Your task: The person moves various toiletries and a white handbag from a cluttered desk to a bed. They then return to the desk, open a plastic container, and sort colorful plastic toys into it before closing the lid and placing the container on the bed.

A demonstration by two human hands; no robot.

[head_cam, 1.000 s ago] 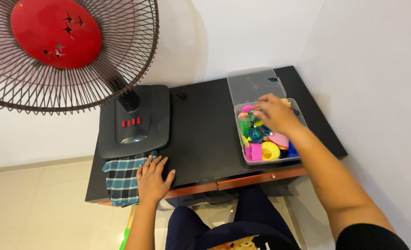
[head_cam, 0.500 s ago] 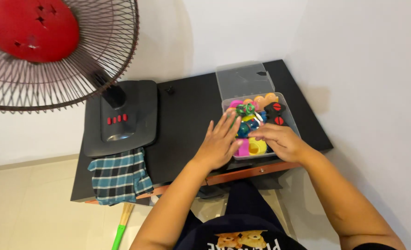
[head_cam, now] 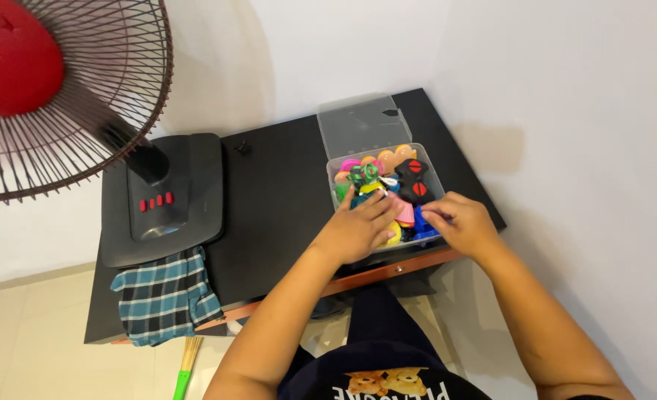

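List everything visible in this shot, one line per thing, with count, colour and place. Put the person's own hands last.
table: one, black top with an orange-brown front edge, against the white wall.
fan: one, red hub behind a dark wire grille, its black base with red buttons on the table's left part.
checked cloth: one, blue-green and white, at the table's front left edge.
clear plastic box: one, transparent, lid open at the back, on the table's right part.
small toys: many, mixed colours, inside the box.
broom: one, green handle, on the floor below the cloth.
left hand: on the box's front, over the toys.
right hand: at the box's front right corner.
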